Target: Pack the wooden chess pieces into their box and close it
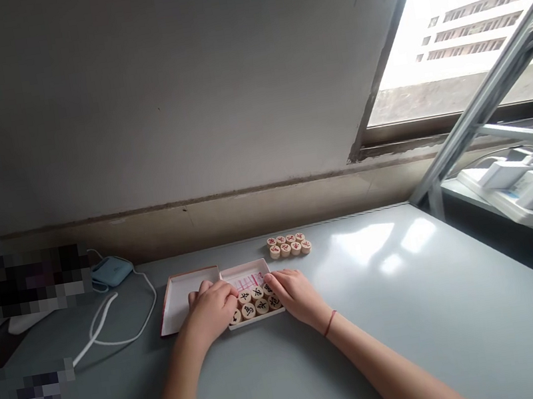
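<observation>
From where I stand, the open white box [260, 320] lies flat on the grey tabletop [286, 385], right in front of the person, its open side up. Its near edge runs left to right, slanting so that the right end sits a little farther off; the hands cover so much of its sides that I can't tell which way is longer. Inside, the black-marked discs [262, 306] lie face up in two rows across the near part, those rows following the near edge, with a pink-lined sheet [248, 282] showing behind them. The left hand [214, 305] curls over the box's left side, by the end of the rows, and the right hand [300, 294] reaches in at the right side, fingers close together at the discs there — whether either grip is closed on anything, I cannot tell. Just left of the box, a shallow red-edged tray [176, 301] lies open side up, white within. Beyond the box and a bit to the right stand the red-marked discs [290, 245], two rows of four, the block's long axis running left to right. Over on the left there's a light-blue device [112, 271] — a looping white cable [132, 341] lies near it.
</observation>
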Demonstrator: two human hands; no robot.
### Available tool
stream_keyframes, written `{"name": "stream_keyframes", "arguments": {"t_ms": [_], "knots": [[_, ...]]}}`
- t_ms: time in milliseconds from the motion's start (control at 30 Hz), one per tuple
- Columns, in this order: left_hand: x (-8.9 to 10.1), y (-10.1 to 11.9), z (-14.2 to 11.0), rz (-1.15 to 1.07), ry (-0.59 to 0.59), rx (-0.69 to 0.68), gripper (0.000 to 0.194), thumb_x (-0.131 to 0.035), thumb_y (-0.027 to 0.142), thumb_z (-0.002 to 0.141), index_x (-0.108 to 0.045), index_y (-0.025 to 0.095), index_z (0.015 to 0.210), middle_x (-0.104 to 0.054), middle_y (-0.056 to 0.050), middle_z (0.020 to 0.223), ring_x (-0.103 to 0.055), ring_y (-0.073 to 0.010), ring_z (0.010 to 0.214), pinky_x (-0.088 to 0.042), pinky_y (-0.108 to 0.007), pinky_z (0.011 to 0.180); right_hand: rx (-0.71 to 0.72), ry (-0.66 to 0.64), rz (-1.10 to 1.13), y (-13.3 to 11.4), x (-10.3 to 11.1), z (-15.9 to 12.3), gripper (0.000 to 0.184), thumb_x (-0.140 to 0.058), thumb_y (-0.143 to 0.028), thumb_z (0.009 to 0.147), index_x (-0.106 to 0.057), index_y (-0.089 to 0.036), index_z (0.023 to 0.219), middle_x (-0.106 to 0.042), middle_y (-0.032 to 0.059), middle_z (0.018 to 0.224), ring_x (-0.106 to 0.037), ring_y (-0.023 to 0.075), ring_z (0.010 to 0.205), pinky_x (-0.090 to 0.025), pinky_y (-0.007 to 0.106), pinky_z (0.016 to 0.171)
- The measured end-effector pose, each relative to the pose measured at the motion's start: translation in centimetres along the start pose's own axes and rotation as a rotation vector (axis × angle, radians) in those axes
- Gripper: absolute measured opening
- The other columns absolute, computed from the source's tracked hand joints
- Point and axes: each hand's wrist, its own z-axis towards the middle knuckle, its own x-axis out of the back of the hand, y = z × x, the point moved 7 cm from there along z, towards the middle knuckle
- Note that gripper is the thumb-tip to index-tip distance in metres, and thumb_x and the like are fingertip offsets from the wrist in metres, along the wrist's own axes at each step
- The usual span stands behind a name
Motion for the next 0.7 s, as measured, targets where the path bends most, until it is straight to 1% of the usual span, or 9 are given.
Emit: {"name": "stream_keyframes", "arguments": {"t_ms": [133, 267, 333, 400, 467, 533, 600, 667, 700], "knots": [[0.3, 0.1, 0.0, -0.03, -0.043, 0.01, 0.021, -0.041, 0.022, 0.079, -0.06, 0.028, 0.072, -0.071, 0.002, 0.087, -0.058, -0.0236, 0.097, -0.039, -0.038, 0.083, -0.018, -0.01, -0.01, -0.1, -0.1, 0.0, 0.048, -0.023, -0.039, 0.1, -0.043, -0.021, 0.06, -0.054, 0.0002, 0.058, -0.051, 0.0156, 0.058, -0.031, 0.026, 0.06], [0.2, -0.1, -0.1, -0.044, -0.097, -0.026, 0.015, -0.044, 0.028, 0.08, -0.059, 0.027, 0.084, -0.069, -0.001, 0.09, -0.059, -0.0231, 0.093, -0.04, -0.039, 0.085, -0.027, -0.026, 0.011, 0.2, -0.1, 0.0, 0.051, -0.021, -0.039, 0.1, -0.048, -0.021, 0.061, -0.055, 0.0006, 0.059, -0.052, 0.0155, 0.058, -0.032, 0.026, 0.06], [0.3, -0.4, 0.0, -0.062, -0.106, -0.035, 0.016, -0.045, 0.031, 0.081, -0.059, 0.026, 0.089, -0.067, -0.002, 0.097, -0.058, -0.0234, 0.096, -0.04, -0.04, 0.088, -0.033, -0.012, 0.06, 0.3, 0.2, 0.0, 0.051, -0.02, -0.038, 0.1, -0.056, -0.02, 0.068, -0.059, 0.0013, 0.063, -0.054, 0.0158, 0.061, -0.034, 0.026, 0.06], [0.8, -0.5, 0.2, -0.109, -0.062, -0.044, 0.019, -0.046, 0.032, 0.082, -0.059, 0.026, 0.094, -0.065, -0.003, 0.103, -0.056, -0.0246, 0.103, -0.039, -0.042, 0.092, -0.023, 0.059, 0.116, 0.1, 1.0, -0.1, 0.045, -0.023, -0.037, 0.1, -0.061, -0.02, 0.083, -0.063, 0.0023, 0.07, -0.058, 0.0162, 0.067, -0.038, 0.026, 0.063], [1.2, -0.3, 0.4, -0.221, 0.013, -0.061, 0.023, -0.047, 0.034, 0.083, -0.058, 0.025, 0.101, -0.062, -0.004, 0.106, -0.054, -0.0243, 0.107, -0.039, -0.04, 0.094, 0.034, 0.164, 0.129, -0.6, 1.9, -0.4, 0.034, -0.033, -0.038, 0.097, -0.061, -0.019, 0.097, -0.064, 0.0037, 0.077, -0.059, 0.017, 0.072, -0.041, 0.027, 0.067], [1.0, 0.3, 0.5, -0.417, 0.054, -0.068, 0.03, -0.046, 0.038, 0.085, -0.055, 0.024, 0.11, -0.06, -0.005, 0.107, -0.055, -0.0223, 0.104, -0.042, -0.037, 0.091, 0.135, 0.243, 0.095, -1.9, 2.5, -0.7, 0.027, -0.047, -0.039, 0.091, -0.059, -0.018, 0.103, -0.064, 0.0051, 0.081, -0.058, 0.0181, 0.075, -0.043, 0.029, 0.07], [0.1, 0.9, 0.6, -0.664, 0.034, -0.013, 0.037, -0.048, 0.044, 0.085, -0.053, 0.022, 0.115, -0.06, -0.006, 0.106, -0.059, -0.0202, 0.094, -0.048, -0.032, 0.081, 0.238, 0.283, 0.068, -3.2, 2.7, -1.0, 0.027, -0.056, -0.038, 0.086, -0.056, -0.019, 0.105, -0.065, 0.0057, 0.085, -0.058, 0.0186, 0.077, -0.044, 0.031, 0.071], [-1.2, 2.0, 0.5, -0.849, -0.031, 0.01, 0.041, -0.052, 0.048, 0.084, -0.054, 0.021, 0.114, -0.061, -0.007, 0.104, -0.06, -0.0192, 0.092, -0.049, -0.03, 0.079, 0.297, 0.321, 0.064, -4.0, 2.9, -1.2, 0.021, -0.057, -0.032, 0.087, -0.056, -0.019, 0.103, -0.066, 0.0048, 0.085, -0.058, 0.0174, 0.076, -0.044, 0.031, 0.071], [-1.7, 2.5, 0.5, -0.92, -0.042, 0.024, 0.041, -0.053, 0.049, 0.084, -0.055, 0.02, 0.112, -0.062, -0.006, 0.102, -0.06, -0.0189, 0.091, -0.049, -0.03, 0.078, 0.306, 0.34, 0.065, -4.1, 3.0, -1.3, 0.017, -0.056, -0.029, 0.088, -0.056, -0.02, 0.102, -0.066, 0.004, 0.084, -0.058, 0.0167, 0.074, -0.044, 0.03, 0.07]]}}
